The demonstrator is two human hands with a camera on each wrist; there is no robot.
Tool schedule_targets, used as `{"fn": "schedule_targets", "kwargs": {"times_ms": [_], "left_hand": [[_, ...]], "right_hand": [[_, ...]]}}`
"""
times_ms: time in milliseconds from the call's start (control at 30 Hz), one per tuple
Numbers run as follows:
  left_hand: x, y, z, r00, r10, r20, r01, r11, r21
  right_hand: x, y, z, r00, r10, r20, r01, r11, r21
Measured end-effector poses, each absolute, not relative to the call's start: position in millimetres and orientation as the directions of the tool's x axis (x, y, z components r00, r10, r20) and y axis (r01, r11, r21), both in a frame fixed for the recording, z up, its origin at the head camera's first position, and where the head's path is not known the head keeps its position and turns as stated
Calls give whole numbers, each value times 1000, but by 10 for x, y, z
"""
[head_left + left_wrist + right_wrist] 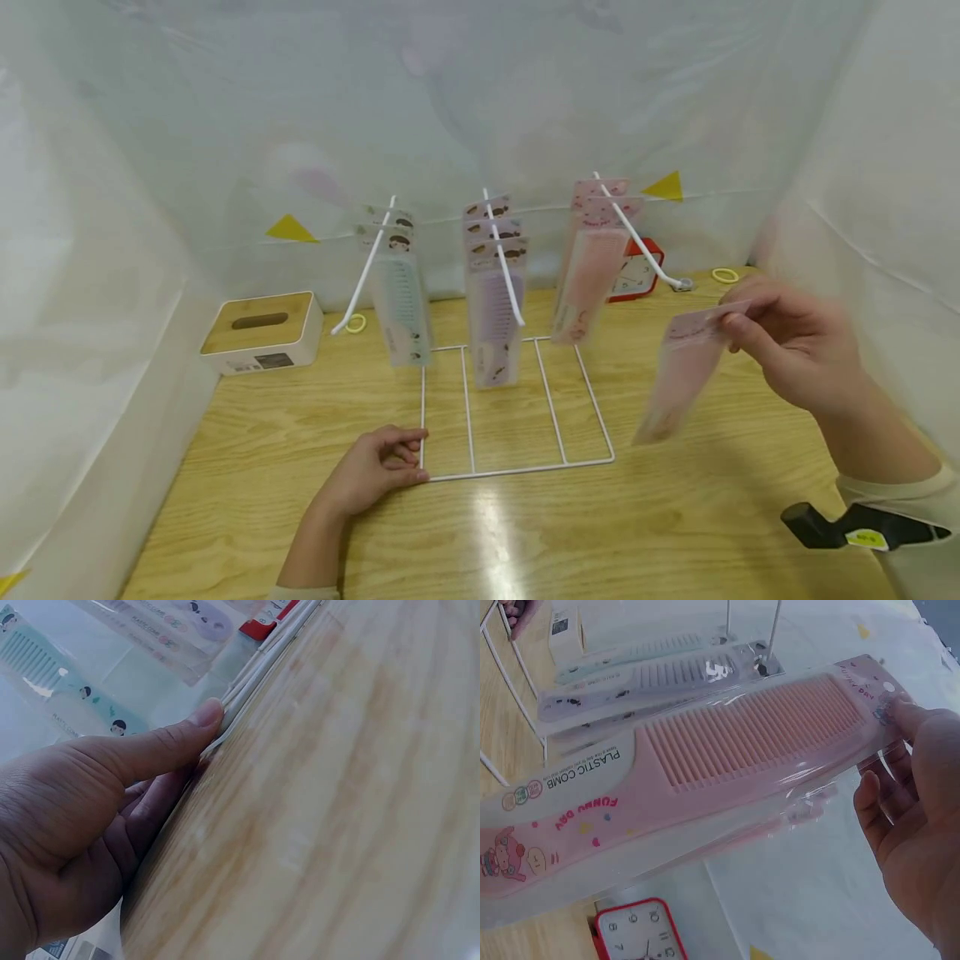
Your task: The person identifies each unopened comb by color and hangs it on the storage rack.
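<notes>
Between thumb and fingers, my right hand (798, 346) pinches the top of a packaged pink comb (742, 735), which hangs tilted in its clear sleeve. My left hand (371, 468) rests at the front left corner of a white wire rack (517, 472), thumb and fingertips touching its frame. Three prongs rise over the rack. Packaged green combs (405, 292) hang on the left prong, purple combs (495, 312) on the middle one and pink combs (596, 267) on the right one. The held comb is apart from the right prong, to its right.
A tissue box (262, 333) with a wooden lid stands at the back left. Behind the right prong is a red square clock (637, 271). Yellow rings (725, 276) lie on the wooden table (247, 467). Pale sheeting (450, 100) encloses the back and sides.
</notes>
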State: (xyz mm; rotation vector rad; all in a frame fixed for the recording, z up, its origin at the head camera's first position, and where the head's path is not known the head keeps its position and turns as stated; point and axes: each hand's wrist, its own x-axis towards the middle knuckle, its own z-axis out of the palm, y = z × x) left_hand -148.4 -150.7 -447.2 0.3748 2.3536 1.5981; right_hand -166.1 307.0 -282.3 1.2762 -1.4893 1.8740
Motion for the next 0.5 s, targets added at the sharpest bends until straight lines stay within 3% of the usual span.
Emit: {"fn": "schedule_targets", "kwargs": {"times_ms": [67, 167, 500], "left_hand": [[-1484, -1512, -4469, -929, 362, -79, 60, 359, 931], [-1477, -1515, -4468, -928, 363, -82, 57, 356, 933], [-1480, -1512, -4469, -928, 365, -81, 58, 354, 934]], "right_hand": [[-1596, 2920, -2741, -440, -169, 882, -830, -299, -472], [-1510, 2769, -2639, -433, -125, 893, -847, -283, -451], [-1550, 2746, -2568, -549, -95, 831, -823, -113, -557]]}}
